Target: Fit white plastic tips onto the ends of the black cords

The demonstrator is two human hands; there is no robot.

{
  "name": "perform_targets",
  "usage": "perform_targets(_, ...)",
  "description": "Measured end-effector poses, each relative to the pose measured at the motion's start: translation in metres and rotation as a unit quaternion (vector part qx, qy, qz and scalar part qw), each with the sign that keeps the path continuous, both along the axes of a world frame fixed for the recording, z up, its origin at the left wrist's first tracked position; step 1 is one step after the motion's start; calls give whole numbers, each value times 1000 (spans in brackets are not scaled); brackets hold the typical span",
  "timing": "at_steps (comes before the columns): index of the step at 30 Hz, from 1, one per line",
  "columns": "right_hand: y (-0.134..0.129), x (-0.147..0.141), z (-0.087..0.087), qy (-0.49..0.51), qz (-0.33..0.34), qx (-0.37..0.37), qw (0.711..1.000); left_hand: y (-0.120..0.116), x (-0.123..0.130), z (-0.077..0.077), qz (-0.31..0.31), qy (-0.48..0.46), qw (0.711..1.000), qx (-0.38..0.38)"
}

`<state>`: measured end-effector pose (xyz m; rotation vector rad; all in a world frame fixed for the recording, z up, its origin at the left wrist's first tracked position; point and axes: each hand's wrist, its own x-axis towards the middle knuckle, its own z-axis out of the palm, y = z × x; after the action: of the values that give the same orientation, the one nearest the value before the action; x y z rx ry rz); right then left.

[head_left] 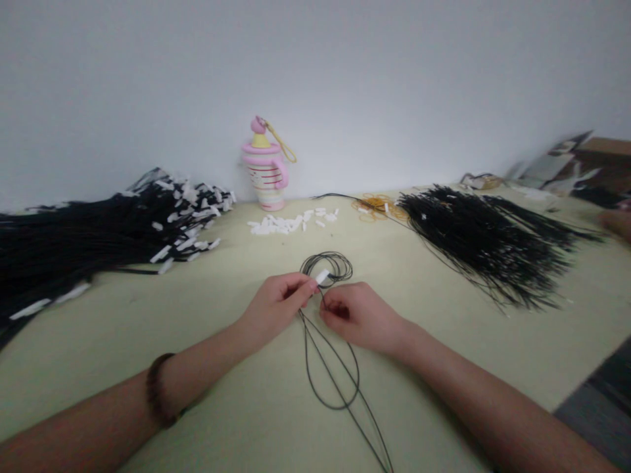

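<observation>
Between my two hands is a thin black cord [357,374], part of it wound in a small coil [340,256] beyond my fingers and part looping down toward the table's front. My left hand [283,302] pinches a small white plastic piece [322,276] together with the cord, thumb on top. Close beside it, my right hand [362,315] is curled with thumb and forefinger closed on the cord just below the white piece. The right hand's other fingers are partly hidden.
Bundled black cords with white ends [182,217] lie at left, loose black cords [493,243] at right. Small white pieces [280,223] lie before a pink-lidded cup [266,174]. Yellow rubber bands [379,205] are behind. Another person's hand [616,222] shows at the right edge.
</observation>
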<state>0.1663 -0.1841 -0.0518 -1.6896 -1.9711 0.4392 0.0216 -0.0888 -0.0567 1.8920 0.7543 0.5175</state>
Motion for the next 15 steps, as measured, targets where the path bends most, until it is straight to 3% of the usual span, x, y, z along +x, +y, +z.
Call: perform_targets(15,0,1,-4,5,-2,8,1000,0,0,0,-3,5,1000,14)
